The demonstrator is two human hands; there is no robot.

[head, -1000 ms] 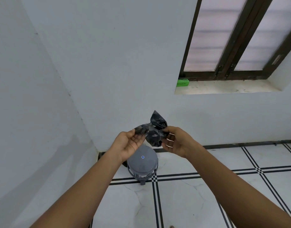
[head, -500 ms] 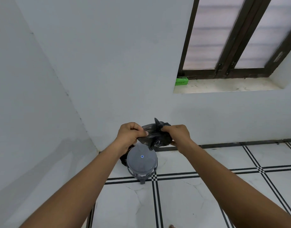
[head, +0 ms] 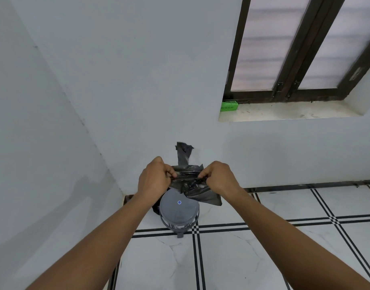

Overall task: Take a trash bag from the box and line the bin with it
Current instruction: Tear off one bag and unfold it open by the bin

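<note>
The black bag (head: 188, 185) has gone from a tight crumpled wad held between the fingertips a second ago to a partly opened sheet: a flap now stands up above the knuckles and a loose corner hangs down toward the right, over the bin (head: 179, 212). Both hands have turned knuckles-up and drawn slightly apart. The left hand (head: 153, 178) is curled shut, pinching the bag's left part between thumb and fingers; the right hand (head: 218, 180) does the same on the right part, with the plastic stretched taut between them.

The bag is held in the air just above the bin, which stands on the floor (head: 263, 237) in the corner where the two walls meet. Its grey lid appears closed, and something dark shows behind its left side; what it is cannot be told. The green box (head: 229, 106) sits at the left end of the window ledge (head: 284, 113), well apart from the hands.

So the taking step looks finished, and unfolding is under way. The mouth of the bag has not yet been found and spread, and the lid likely must be raised before lining.
</note>
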